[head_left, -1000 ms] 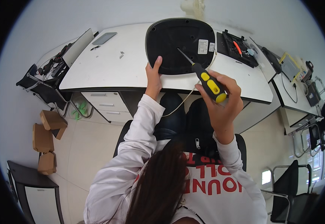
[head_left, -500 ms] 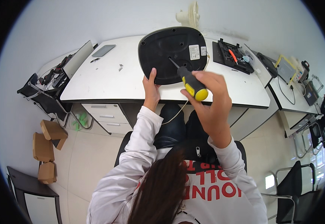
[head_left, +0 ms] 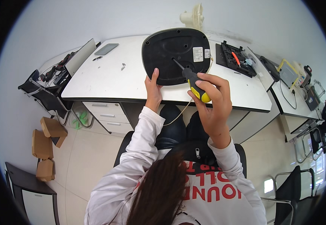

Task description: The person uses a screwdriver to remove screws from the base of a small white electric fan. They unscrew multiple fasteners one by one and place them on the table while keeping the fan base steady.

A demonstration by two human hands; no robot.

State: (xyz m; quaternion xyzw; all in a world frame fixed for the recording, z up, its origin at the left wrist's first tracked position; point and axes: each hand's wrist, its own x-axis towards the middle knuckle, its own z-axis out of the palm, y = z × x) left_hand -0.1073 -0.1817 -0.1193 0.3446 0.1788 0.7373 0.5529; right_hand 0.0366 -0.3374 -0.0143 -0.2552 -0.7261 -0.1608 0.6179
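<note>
My left hand (head_left: pixel 154 87) grips the near-left edge of a black rounded base (head_left: pixel 163 45), its thumb on the face. This base is tilted up towards me, showing recessed screw holes and white labels. In my right hand (head_left: pixel 216 99) is a yellow-and-black screwdriver (head_left: pixel 196 86), fingers wrapped round its handle. Its shaft slants up and left, and the tip meets a hole near the middle of the base. Beyond the top edge a cream fan head (head_left: pixel 193 17) shows; whether it joins the base is hidden. A thin cream cord (head_left: pixel 179 114) hangs below the base.
Several small screws (head_left: pixel 123 66) lie on the white desk (head_left: pixel 106 82), left of the base. Farther left are a grey flat device (head_left: pixel 106 49) and a small dark item (head_left: pixel 97 58). An open black tool case (head_left: pixel 237 58) with an orange-handled tool (head_left: pixel 236 59) stands at right.
The right hand's fingers have shifted round the screwdriver handle, which now slants a little differently. The tip stays at the same hole. The whole view has moved slightly.
</note>
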